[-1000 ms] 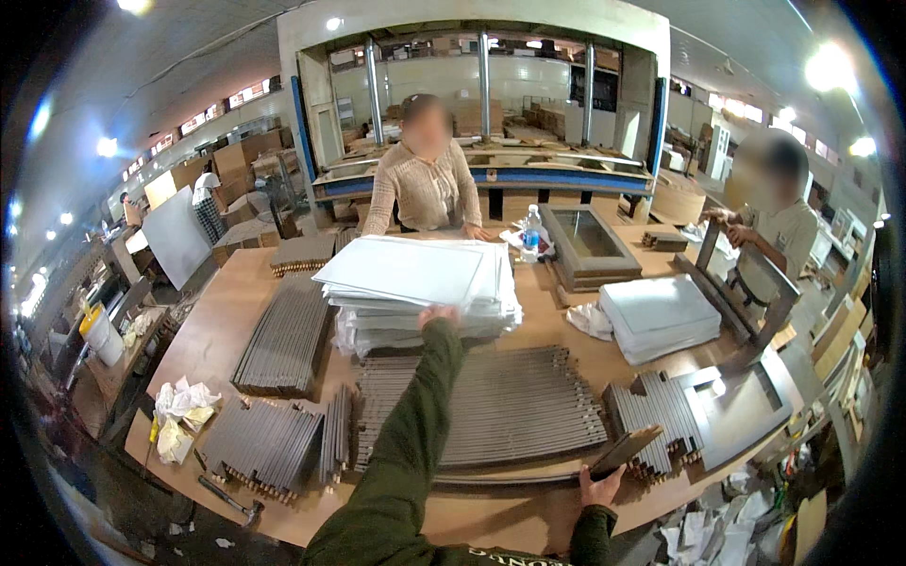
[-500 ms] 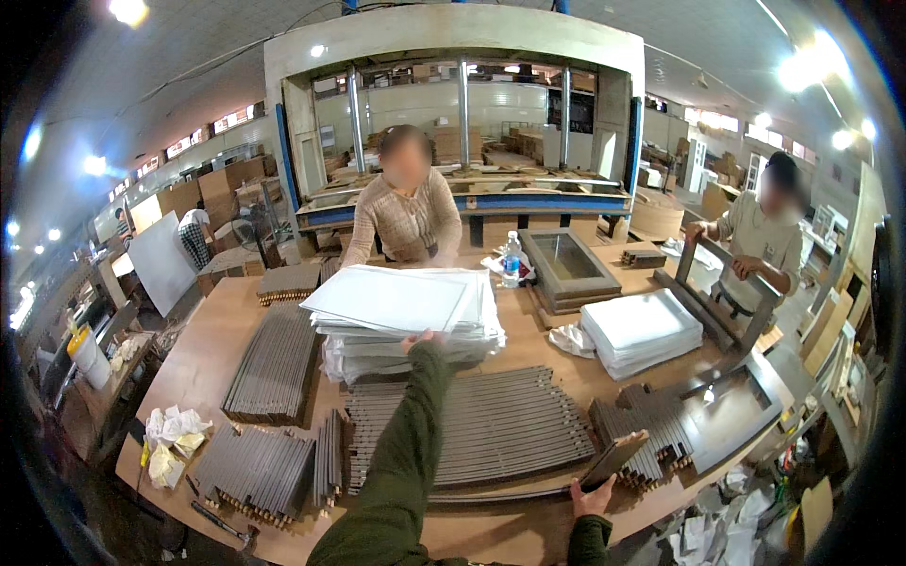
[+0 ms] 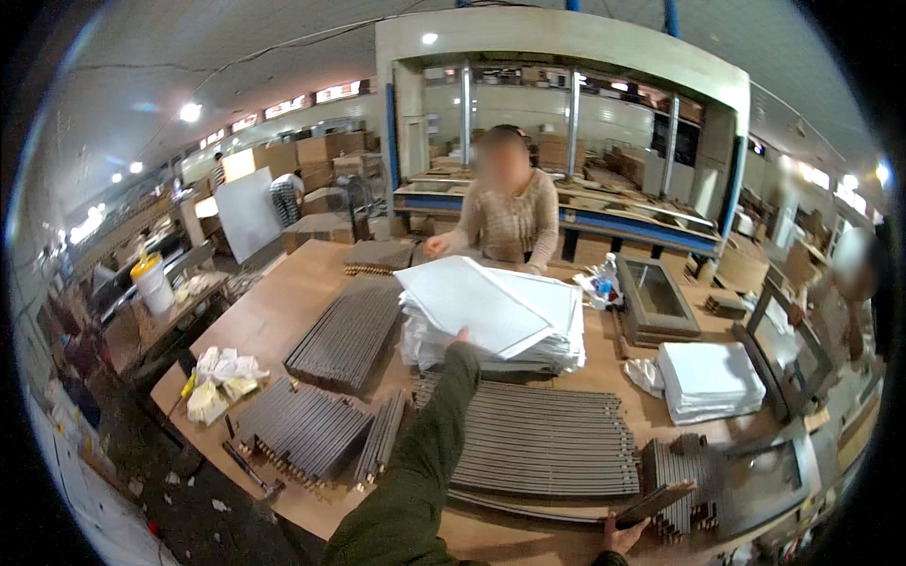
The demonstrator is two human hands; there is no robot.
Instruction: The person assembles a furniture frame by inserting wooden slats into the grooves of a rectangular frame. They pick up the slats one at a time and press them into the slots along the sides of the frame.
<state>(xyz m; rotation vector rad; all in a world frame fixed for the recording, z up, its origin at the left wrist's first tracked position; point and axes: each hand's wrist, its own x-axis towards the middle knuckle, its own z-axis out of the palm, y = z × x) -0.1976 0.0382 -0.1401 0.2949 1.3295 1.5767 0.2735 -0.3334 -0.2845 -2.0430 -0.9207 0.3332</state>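
Note:
My left hand (image 3: 461, 338) is closed on the near edge of a thin white panel (image 3: 472, 304). This panel lies askew on top of a stack of white panels (image 3: 559, 357), one corner jutting toward me. Lower right, my right hand (image 3: 623, 536) holds the end of a short, flat brown strip (image 3: 655, 504). The strip is tilted up beside a bundle of short grey-brown strips (image 3: 681, 476). A wide row of long grey-brown strips (image 3: 543, 439) lies between my arms. My left forearm hides part of that row.
Across the table a co-worker (image 3: 510, 212) stands behind the stack; another person (image 3: 845, 311) at right is by a dark frame (image 3: 769, 344). A bottle (image 3: 606, 274), a glazed frame (image 3: 656, 297), another white stack (image 3: 710, 382), a hammer (image 3: 253, 470) and crumpled paper (image 3: 222, 377) lie around.
The top white panel has turned on the stack, its near corner swinging right, with my left hand at its edge. The co-worker's hand has come off it. The view has swung left.

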